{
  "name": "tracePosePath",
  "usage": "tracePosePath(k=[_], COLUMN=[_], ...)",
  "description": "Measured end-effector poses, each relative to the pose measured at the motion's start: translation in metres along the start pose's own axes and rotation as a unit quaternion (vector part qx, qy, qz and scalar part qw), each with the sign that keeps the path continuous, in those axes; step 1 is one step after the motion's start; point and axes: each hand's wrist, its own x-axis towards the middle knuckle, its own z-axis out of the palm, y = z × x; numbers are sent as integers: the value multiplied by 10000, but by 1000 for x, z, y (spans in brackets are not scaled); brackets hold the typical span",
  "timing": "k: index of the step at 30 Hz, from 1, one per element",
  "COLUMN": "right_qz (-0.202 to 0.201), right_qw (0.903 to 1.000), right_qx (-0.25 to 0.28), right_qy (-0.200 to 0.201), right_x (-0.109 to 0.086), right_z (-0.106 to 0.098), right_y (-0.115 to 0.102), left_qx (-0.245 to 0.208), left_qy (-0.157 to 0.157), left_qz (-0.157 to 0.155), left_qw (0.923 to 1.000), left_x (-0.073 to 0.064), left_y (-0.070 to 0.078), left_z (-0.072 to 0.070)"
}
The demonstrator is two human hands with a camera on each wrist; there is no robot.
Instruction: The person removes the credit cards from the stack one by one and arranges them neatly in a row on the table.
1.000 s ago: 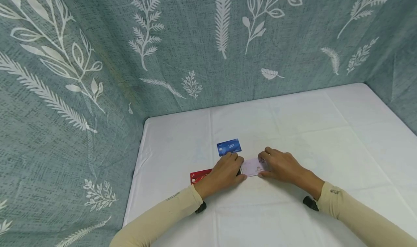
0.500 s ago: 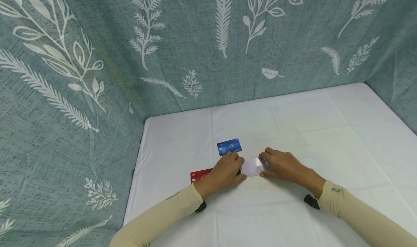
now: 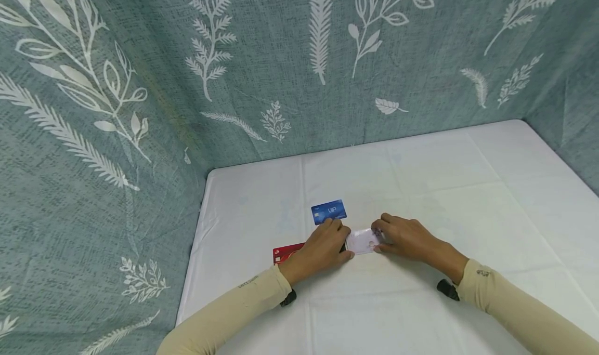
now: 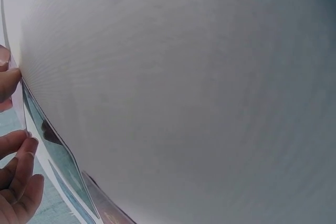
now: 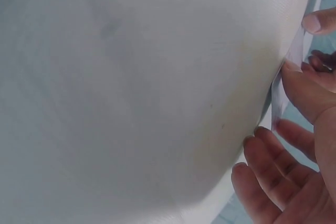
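A pale pink card (image 3: 360, 241) with small printed pictures lies between my two hands. My left hand (image 3: 323, 248) holds its left end, thumb at the near edge and fingertips at the far edge. At the right end, my right hand (image 3: 406, 239) pinches the card the same way. Under my left hand a dark glossy card (image 4: 58, 153) shows in the left wrist view, mostly hidden in the head view. In the right wrist view, the right thumb (image 5: 304, 90) presses the edge of the pale card.
A blue card marked VIP (image 3: 329, 211) lies just beyond my left hand. To its lower left is a red card (image 3: 286, 252), partly covered by the left hand. The white cloth-covered table (image 3: 444, 188) meets teal leaf-patterned curtains (image 3: 290, 58) behind and at the left.
Almost nothing has moved. The shine on the pale card has shifted slightly, and my right hand has crept a touch to the right.
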Motion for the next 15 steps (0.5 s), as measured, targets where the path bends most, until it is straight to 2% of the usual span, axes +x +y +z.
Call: tracePosePath(k=[15], right_qz=[-22], right_qw=[10000], right_qx=[85], right_qy=[-43], right_x=[1], right_z=[1], right_y=[2], left_qx=[-216], left_qy=[-75], left_qz=[-95], left_qw=[9997], left_x=[1], left_y=[-2], left_z=[2])
